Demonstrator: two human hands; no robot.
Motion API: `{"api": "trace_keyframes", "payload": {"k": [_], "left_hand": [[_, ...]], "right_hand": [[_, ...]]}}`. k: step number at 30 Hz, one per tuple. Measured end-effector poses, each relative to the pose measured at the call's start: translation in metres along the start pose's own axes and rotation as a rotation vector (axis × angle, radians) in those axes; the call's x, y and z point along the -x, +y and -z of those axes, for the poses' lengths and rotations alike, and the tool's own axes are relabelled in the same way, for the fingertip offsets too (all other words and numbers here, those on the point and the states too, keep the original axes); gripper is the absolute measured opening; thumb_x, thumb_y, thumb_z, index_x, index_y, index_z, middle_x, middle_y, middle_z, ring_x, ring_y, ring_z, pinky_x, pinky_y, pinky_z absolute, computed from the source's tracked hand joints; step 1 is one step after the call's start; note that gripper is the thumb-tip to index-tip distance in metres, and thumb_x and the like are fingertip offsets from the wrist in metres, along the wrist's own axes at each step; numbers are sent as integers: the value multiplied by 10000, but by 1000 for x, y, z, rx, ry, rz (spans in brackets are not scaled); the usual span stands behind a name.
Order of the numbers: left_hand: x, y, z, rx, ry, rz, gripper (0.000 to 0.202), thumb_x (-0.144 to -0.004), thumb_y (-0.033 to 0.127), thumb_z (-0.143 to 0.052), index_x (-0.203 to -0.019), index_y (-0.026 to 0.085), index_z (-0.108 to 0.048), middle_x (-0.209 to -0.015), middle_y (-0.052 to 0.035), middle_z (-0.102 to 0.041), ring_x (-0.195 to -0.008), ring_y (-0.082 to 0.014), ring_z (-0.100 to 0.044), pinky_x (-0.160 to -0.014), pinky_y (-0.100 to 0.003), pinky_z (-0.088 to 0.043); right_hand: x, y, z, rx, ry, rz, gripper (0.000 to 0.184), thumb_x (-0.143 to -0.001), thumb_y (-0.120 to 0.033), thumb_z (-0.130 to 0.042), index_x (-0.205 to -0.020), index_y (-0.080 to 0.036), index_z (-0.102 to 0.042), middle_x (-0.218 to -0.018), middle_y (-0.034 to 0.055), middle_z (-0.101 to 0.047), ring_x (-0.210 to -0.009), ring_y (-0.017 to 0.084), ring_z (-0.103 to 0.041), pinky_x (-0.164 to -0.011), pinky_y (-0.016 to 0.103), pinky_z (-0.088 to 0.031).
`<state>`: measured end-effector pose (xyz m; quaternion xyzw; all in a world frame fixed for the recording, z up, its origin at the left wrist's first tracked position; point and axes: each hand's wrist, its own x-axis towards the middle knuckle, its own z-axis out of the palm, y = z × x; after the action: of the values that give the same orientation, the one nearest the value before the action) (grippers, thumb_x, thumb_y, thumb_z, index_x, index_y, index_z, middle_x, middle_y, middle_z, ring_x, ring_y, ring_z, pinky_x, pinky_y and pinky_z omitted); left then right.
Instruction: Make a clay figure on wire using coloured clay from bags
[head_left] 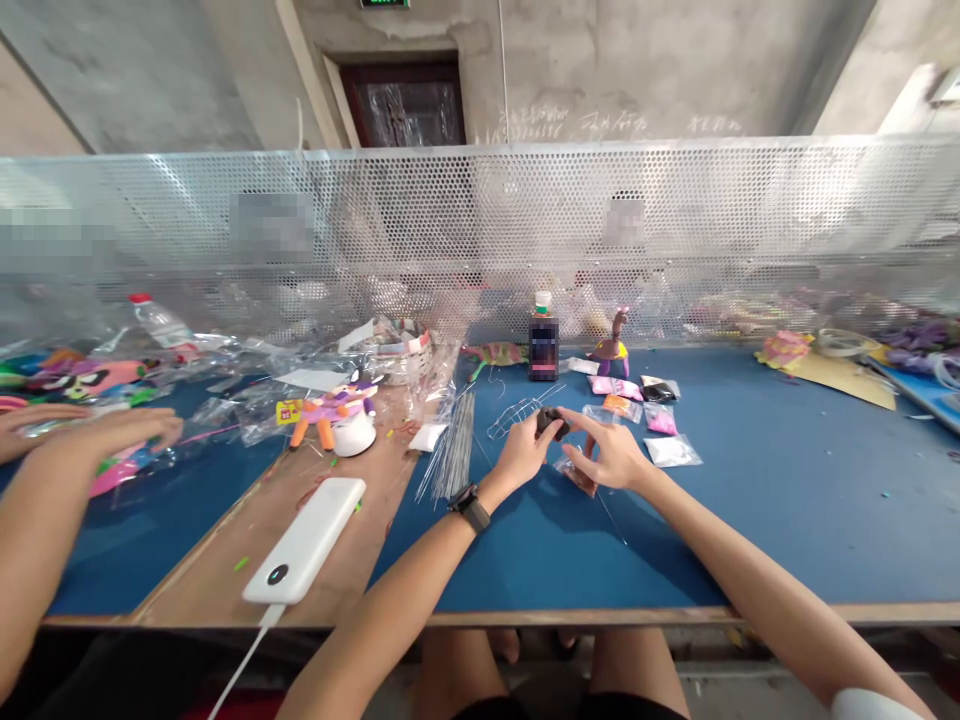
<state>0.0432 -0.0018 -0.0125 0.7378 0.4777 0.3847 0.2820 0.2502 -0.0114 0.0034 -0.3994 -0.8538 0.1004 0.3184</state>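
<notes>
Between the thumb and fingers of my left hand (519, 452) is a small black lump (550, 420) that looks like modelling clay. My right hand (616, 454) has its fingers apart, with the index fingertip at the lump's right side. Below that hand lies a clear packet with something brown (579, 474), partly covered by the fingers. A thin wire (613, 522) sticks out towards the table's front. Beyond my hands are small packets: pink (615, 387), orange (622, 406), black (660, 389) and white (673, 451).
Left of my hands lies a bundle of thin wires (454, 445). A dark bottle (544, 345) and a brown-and-yellow figure (615, 345) stand behind. A white power bank (307, 540) rests on the brown strip, near a co-worker's hands (124, 435). A perforated metal screen (480, 220) borders the back.
</notes>
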Motion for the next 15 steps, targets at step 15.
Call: {"api": "trace_keyframes", "payload": {"k": [15], "left_hand": [[2,17,3,-775,-261,-66,192,-949,278,-545,-1061,187,-670,-1016,-96,-769,-962,-273,-746,-717,-301,-479]], "right_hand": [[-1,-20,-24,249,-32,289,301,-1112,-332,-453,-1090,-234,-737,-1087,44,-766,-768,117,-698,-581,238,-383]]}}
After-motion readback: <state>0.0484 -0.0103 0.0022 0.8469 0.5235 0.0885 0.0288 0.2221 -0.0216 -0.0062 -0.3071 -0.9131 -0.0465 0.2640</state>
